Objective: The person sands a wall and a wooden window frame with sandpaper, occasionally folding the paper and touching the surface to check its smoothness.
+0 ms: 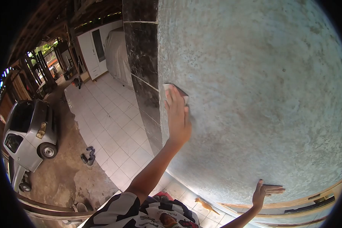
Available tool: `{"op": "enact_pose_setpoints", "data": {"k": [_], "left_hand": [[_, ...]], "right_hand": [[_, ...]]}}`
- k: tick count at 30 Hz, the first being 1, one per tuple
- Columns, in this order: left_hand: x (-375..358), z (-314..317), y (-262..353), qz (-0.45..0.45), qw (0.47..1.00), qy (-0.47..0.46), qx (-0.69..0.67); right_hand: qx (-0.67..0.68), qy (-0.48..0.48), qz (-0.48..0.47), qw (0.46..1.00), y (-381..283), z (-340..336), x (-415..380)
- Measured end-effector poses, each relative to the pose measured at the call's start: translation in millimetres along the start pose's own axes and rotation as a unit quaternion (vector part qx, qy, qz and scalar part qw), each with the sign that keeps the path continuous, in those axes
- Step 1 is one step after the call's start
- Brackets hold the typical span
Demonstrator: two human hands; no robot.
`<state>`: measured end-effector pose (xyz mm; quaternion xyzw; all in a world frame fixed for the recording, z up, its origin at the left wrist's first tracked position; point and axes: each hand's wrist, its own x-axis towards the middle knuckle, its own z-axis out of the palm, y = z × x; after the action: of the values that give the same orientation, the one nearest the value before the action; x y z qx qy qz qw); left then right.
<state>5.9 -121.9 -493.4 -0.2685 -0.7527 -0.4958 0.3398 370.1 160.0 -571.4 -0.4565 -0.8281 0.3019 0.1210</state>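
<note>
Near the dark tiled edge of the blue-grey wall (235, 87), my left hand (177, 114) presses a small folded sheet (182, 94) flat against the surface. Its fingers lie over the sheet, which shows a pale side and a dark side. Lower and to the right, my right hand (263, 193) rests on the same wall, with its thumb up and its fingers stretched to the right. It holds nothing.
Dark tiles (142, 53) border the wall. On the left are a silver vehicle (26, 133), a white cabinet (93, 49), a covered object (117, 57) and footwear (89, 155). An orange cat (205, 205) is on the tiled floor (114, 125) below. A wooden frame (231, 209) runs along the lower right.
</note>
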Motion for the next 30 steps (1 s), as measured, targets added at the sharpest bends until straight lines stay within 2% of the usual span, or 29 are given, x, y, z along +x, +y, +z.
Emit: {"op": "enact_pose_setpoints", "data": {"k": [1, 2, 4, 7, 8, 9, 12, 13, 16, 17, 19, 20, 22, 25, 26, 28, 29, 30], "left_hand": [[3.8, -1.8, -5.1, -0.067, 0.997, 0.031, 0.012], [3.4, -1.2, -4.5, -0.067, 0.997, 0.033, 0.016], [3.0, 1.6, -1.1, 0.038, 0.999, 0.016, -0.018], [12.5, -9.6, -3.6, 0.037, 0.998, 0.016, 0.040], [19.4, -10.8, -6.7, -0.013, 0.998, 0.046, 0.043], [16.3, -13.7, -4.1, -0.013, 0.998, 0.048, 0.048], [3.5, -26.1, 25.2, 0.158, 0.976, -0.091, 0.116], [8.7, -27.4, 23.8, 0.157, 0.977, -0.081, 0.121], [19.8, -26.3, 14.3, -0.014, 0.998, 0.015, 0.052], [12.1, -23.2, 13.6, -0.016, 0.998, 0.016, 0.053], [-3.5, -16.1, 17.7, 0.067, 0.984, -0.047, 0.160], [-1.8, -14.7, 13.6, 0.068, 0.984, -0.046, 0.158], [1.5, -20.8, 8.6, 0.019, 0.979, -0.024, 0.203], [-2.5, -20.6, 18.5, -0.029, 0.984, -0.045, 0.173], [-3.3, -21.7, 18.5, -0.028, 0.985, -0.042, 0.167], [-5.6, -28.2, 17.2, 0.050, 0.970, -0.079, 0.226], [-2.6, -28.0, 18.3, 0.050, 0.970, -0.078, 0.223], [2.1, -26.8, 19.4, -0.018, 0.981, -0.053, 0.184]], "right_hand": [[0.001, -0.002, -0.005, 1.000, -5.6, -2.1, -1.8], [0.016, -0.012, 0.003, 1.000, -12.9, -5.0, -7.2], [0.031, -0.022, 0.006, 0.999, -13.5, -4.5, -7.0], [-0.002, 0.007, -0.008, 1.000, -6.7, 1.0, -0.8], [0.007, -0.007, -0.003, 1.000, -8.3, -2.3, -3.2], [0.016, -0.020, 0.002, 1.000, -10.8, -3.6, -4.8], [0.030, 0.042, -0.023, 0.998, 4.2, 10.2, -0.7], [0.040, 0.067, -0.039, 0.996, 9.8, 14.0, 4.4], [-0.001, 0.044, -0.046, 0.998, 40.5, 22.3, 17.6], [-0.001, 0.042, -0.047, 0.998, 41.7, 21.3, 16.9], [-0.001, -0.031, 0.000, 1.000, 23.8, 9.4, 14.7], [-0.001, -0.029, 0.000, 1.000, 20.3, 7.8, 16.6], [-0.018, 0.011, -0.012, 1.000, 18.7, 10.9, 11.6], [-0.052, 0.026, 0.002, 0.998, 12.1, 11.4, 7.9], [-0.053, 0.033, 0.000, 0.998, 5.3, 8.0, 6.3], [-0.020, 0.019, -0.005, 1.000, -7.2, 3.9, -1.2], [-0.021, 0.022, -0.004, 1.000, -3.5, 4.8, 1.5], [-0.023, 0.021, -0.003, 0.999, 3.3, 8.4, 6.6]]}}
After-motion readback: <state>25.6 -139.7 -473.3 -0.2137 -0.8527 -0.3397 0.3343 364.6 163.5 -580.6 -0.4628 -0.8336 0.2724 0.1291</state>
